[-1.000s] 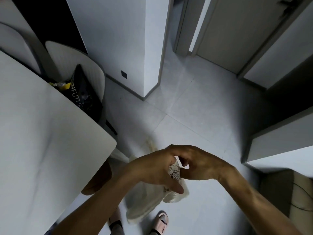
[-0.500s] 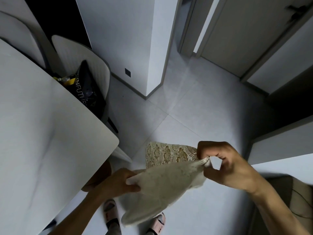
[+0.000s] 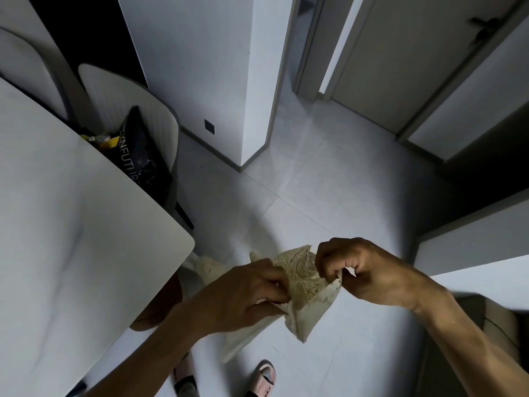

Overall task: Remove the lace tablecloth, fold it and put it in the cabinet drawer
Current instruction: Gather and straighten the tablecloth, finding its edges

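Observation:
The cream lace tablecloth (image 3: 303, 285) hangs bunched in the air between my two hands, above the tiled floor. My left hand (image 3: 246, 293) grips its left part with curled fingers. My right hand (image 3: 363, 270) pinches its upper right edge. A fold of the cloth droops below both hands towards my feet. The white table (image 3: 71, 239) at my left is bare. A pale cabinet (image 3: 472, 253) stands at the right edge; no drawer shows.
A white chair (image 3: 126, 98) with a black bag (image 3: 140, 156) on it stands beyond the table. A wall corner (image 3: 252, 110) juts into the floor ahead, and a closed door (image 3: 400, 67) lies further back. My slippered feet (image 3: 263, 379) are on the grey tiles.
My hands have come closer together again after stretching the cloth apart half a second ago. The cloth is now bunched and doubled between them.

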`<state>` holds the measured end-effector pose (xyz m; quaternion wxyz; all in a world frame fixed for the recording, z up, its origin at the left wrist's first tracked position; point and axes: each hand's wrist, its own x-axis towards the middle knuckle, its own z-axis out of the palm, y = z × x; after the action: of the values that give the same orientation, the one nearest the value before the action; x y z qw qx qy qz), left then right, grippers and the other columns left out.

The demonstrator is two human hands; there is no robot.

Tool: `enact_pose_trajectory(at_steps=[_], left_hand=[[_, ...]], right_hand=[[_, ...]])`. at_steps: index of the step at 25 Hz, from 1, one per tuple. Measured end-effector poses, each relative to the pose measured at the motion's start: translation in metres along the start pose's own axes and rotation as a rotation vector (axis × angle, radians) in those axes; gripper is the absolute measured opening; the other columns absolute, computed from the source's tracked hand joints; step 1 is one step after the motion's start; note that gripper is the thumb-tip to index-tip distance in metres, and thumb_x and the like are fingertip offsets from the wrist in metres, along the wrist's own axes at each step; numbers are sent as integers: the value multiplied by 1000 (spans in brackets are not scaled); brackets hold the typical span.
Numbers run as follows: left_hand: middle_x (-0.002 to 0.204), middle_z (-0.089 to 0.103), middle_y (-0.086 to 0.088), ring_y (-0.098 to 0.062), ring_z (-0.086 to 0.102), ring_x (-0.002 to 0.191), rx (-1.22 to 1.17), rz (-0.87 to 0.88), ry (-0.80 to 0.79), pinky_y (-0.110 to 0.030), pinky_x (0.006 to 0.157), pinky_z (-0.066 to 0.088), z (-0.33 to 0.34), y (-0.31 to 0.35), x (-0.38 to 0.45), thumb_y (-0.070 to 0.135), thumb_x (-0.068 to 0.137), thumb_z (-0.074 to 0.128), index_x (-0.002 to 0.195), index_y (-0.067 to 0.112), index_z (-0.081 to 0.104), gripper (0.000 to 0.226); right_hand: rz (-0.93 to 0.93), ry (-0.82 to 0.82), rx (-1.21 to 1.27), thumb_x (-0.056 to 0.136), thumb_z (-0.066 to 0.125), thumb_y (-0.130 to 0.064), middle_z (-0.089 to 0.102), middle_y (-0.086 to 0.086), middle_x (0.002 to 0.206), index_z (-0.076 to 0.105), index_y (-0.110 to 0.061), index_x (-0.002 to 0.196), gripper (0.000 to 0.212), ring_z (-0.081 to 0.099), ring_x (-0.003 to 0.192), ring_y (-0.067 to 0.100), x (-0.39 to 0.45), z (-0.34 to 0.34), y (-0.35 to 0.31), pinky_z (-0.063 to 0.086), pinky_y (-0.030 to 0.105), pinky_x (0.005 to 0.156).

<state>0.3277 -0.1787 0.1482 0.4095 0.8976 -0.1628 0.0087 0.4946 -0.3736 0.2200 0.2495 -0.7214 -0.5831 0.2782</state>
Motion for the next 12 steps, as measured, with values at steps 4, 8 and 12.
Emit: enact_pose_trajectory(at_steps=[4,8,12], left_hand=[[145,45,-1,-13,34,138,1,118,19,-28,111,34,-16,16,34,34,86,71,92,20,79,17],[147,45,-1,-8,41,135,-157,94,-110,-17,106,36,-26,23,56,26,84,74,89,19,80,11],[118,62,0,-13,57,104,-209,92,-148,-28,88,48,-17,15,65,26,84,74,89,13,80,15]], right_hand=[[-40,-9,244,55,35,31,65,2,80,56,-6,65,44,60,74,18,-4,-8,-11,44,26,66],[-51,-31,352,66,45,41,65,-5,77,55,-11,62,53,61,78,21,-13,-18,-22,48,32,72],[-63,-18,277,64,49,34,65,-15,75,61,-14,61,50,58,85,17,-19,-32,-21,44,23,74]])
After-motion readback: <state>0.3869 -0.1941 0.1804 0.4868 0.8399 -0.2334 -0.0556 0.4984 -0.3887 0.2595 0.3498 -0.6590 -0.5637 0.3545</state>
